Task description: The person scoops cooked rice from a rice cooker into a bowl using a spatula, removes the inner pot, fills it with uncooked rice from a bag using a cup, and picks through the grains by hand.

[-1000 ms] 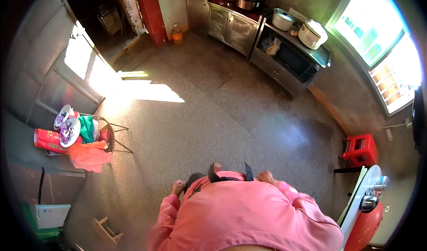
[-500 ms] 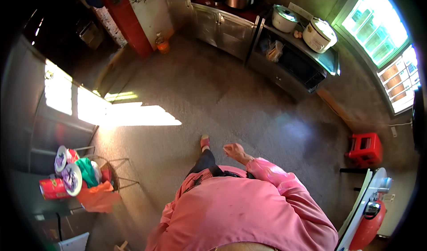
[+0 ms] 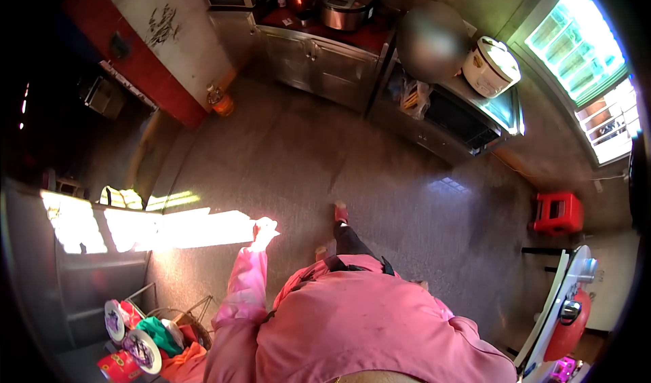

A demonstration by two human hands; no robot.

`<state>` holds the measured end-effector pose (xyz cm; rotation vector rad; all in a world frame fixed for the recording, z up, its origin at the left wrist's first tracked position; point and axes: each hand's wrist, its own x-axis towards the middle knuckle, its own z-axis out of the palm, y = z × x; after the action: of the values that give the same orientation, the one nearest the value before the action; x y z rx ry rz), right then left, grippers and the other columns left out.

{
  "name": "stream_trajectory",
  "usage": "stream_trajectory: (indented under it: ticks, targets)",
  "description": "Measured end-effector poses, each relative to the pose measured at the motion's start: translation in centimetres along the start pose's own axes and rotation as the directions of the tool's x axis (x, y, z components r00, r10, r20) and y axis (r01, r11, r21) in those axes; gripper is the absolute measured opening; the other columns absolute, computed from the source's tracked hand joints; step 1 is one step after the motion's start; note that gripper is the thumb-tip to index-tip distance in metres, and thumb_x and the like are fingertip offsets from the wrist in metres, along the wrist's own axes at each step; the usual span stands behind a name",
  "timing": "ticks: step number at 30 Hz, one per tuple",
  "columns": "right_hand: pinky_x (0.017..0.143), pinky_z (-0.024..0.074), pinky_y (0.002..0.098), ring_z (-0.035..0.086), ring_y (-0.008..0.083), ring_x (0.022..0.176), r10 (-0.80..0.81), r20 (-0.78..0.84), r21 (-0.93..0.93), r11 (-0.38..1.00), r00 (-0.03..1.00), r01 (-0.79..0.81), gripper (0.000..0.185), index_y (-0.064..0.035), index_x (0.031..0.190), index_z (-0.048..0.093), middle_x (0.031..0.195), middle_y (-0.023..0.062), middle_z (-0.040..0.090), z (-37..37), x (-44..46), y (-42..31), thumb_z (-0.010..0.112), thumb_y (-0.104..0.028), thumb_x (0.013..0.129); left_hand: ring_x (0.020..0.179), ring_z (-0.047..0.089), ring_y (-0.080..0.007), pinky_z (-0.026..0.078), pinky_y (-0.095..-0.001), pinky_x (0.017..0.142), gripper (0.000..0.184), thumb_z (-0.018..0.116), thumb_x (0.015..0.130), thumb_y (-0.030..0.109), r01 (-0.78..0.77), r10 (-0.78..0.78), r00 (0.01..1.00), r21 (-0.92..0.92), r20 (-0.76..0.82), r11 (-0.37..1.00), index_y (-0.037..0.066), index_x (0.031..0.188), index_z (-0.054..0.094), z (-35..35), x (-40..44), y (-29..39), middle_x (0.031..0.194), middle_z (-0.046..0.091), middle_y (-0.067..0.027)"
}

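My left hand (image 3: 264, 232) is held out ahead of my body at the end of a pink sleeve (image 3: 245, 274), over the sunlit strip of floor. Strong glare washes out its detail; the fingers look loosely bent and a little apart, and I see nothing in them. Of my right hand (image 3: 424, 285) only a sliver shows beside my waist, the rest hidden by my pink top (image 3: 359, 315); its fingers do not show. Both hands are away from the furniture. One foot in a reddish shoe (image 3: 341, 213) is forward on the floor.
Metal cabinets (image 3: 319, 64) line the far wall, with a rice cooker (image 3: 344, 13) and a white cooker (image 3: 489, 71) on top. A bottle of orange liquid (image 3: 220, 101) stands by the red pillar (image 3: 135, 57). Red stools (image 3: 557, 213) are right; a cluttered basket (image 3: 196, 332) is lower left.
My left hand has swung forward into view, and my right hand has dropped back beside my body. The other foot is now forward. The view has shifted, bringing the cabinets and basket to new positions.
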<state>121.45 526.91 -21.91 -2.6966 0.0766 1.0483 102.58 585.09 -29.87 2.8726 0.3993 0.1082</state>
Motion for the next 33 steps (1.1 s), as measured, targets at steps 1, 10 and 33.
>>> stream_trajectory:
  ticks: [1,10,33]
  targets:
    - [0.048,0.0501,0.033,0.063,0.0193,0.056,0.021,0.021,0.0,1.0,1.0,-0.021,0.024,-0.0015,0.063,0.06,0.061,0.0122,0.062,0.3,0.9,-0.9,0.059,-0.019,0.079,0.057,0.058,-0.0203,0.045,-0.0344,0.051,0.017,0.063,0.072,0.02,-0.035,-0.038,0.986,0.423,0.163,0.905,0.006,0.062,0.059,2.6,3.5,-0.7,0.056,0.055,-0.0065]
    - [0.051,0.0532,0.0335,0.063,0.0202,0.057,-0.222,0.055,0.095,0.972,0.973,0.216,0.02,-0.0002,0.074,0.06,0.064,0.0107,0.06,-4.9,17.7,-19.5,0.059,-0.018,0.081,0.055,0.052,-0.0167,0.044,-0.0344,0.053,0.034,0.068,0.074,0.037,0.702,-0.393,0.712,-0.604,0.582,0.377,0.006,0.067,0.058,0.2,13.2,0.7,0.058,0.056,-0.0037]
    - [0.054,0.0503,0.0263,0.059,0.0151,0.059,-0.168,-0.018,0.707,0.695,0.986,0.131,0.025,0.0025,0.103,0.057,0.072,0.0079,0.063,-14.5,30.6,-58.5,0.059,-0.016,0.086,0.063,0.054,-0.0202,0.046,-0.0358,0.06,0.043,0.071,0.07,0.043,0.627,-0.349,0.629,-0.187,0.695,0.757,0.005,0.083,0.059,-8.2,41.8,-25.8,0.067,0.057,-0.0074]
